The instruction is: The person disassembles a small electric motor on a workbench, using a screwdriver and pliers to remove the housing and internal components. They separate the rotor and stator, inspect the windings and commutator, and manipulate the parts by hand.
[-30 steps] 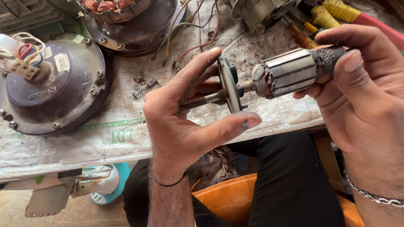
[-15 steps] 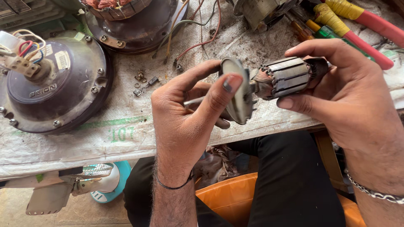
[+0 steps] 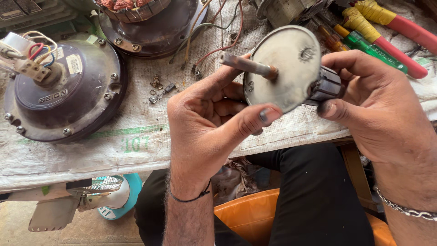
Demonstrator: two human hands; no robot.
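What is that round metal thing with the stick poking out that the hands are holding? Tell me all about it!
It is a motor rotor: a dull grey, scuffed metal disc facing the camera, a thin shaft sticking out toward the left, and a dark ribbed core behind. The left hand pinches the disc's lower edge; the right hand grips the core. It is held above the cloth-covered bench.

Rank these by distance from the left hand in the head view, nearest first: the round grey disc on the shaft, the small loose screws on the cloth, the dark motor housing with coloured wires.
1. Round grey disc: touched by the left hand, to its right.
2. Small loose screws: on the cloth, up and left of it.
3. Dark motor housing: far left on the bench.
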